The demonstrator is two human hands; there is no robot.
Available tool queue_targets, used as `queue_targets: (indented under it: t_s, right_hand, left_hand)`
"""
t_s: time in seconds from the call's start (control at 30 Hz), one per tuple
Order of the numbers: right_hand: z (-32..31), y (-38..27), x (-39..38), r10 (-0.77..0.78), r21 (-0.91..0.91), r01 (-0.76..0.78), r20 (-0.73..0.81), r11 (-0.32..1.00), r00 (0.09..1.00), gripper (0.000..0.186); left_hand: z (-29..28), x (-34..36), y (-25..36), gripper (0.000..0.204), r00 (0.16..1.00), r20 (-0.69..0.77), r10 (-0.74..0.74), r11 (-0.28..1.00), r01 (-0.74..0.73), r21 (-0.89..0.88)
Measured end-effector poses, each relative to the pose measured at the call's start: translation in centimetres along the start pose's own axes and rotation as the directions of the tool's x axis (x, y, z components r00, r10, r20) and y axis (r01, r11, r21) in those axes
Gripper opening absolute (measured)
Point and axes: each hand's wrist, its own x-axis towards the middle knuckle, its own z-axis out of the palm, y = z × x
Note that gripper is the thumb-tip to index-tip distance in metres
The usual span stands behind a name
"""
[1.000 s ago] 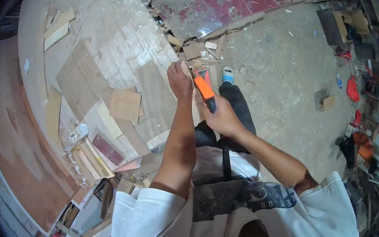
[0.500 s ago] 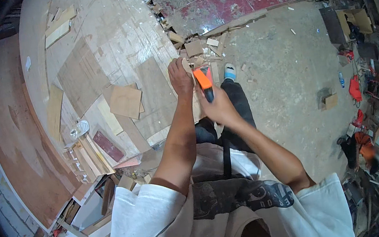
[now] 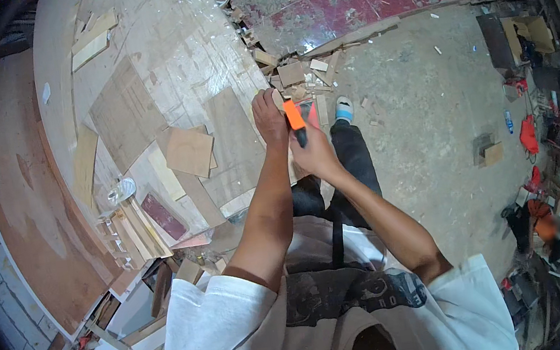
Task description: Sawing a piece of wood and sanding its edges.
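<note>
My left hand (image 3: 268,115) is closed over a thin, light wood piece (image 3: 277,98) at the right edge of the worktable (image 3: 184,47). Right beside it, my right hand (image 3: 317,151) grips a hand tool (image 3: 294,117) with an orange body and a black end. The tool's working end is hidden, so I cannot tell its exact kind. Both hands are close together above the table edge. Square plywood pieces (image 3: 189,153) lie on the tabletop to the left of my left forearm.
Wood offcuts (image 3: 291,73) are heaped on the floor beside the table. A stack of wood strips (image 3: 138,227) and a dark red board (image 3: 163,217) lie at the near left. My foot in a blue-and-white shoe (image 3: 343,109) stands on the concrete. Cluttered tools and cartons (image 3: 528,32) line the right.
The tool and my right hand have shifted slightly left relative to my left hand. My left hand keeps its hold on the wood piece, and the whole view has moved a little.
</note>
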Motion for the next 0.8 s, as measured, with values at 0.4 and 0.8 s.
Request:
queue_targets:
  t_s: [0.4,0.8]
  right_hand:
    - [-0.5,1.1,3.0,0.059,-0.032,-0.056,0.098,0.998,0.993,0.03]
    - [-6.1,-8.8,-1.1,0.208,-0.088,-0.196,0.154,0.977,0.966,0.011]
  left_hand:
    - [-0.1,0.1,0.6,0.052,1.0,0.013,-0.003,0.999,0.004,-0.051]
    - [0.5,-0.5,0.5,0.051,1.0,0.022,0.022,0.999,-0.022,-0.025]
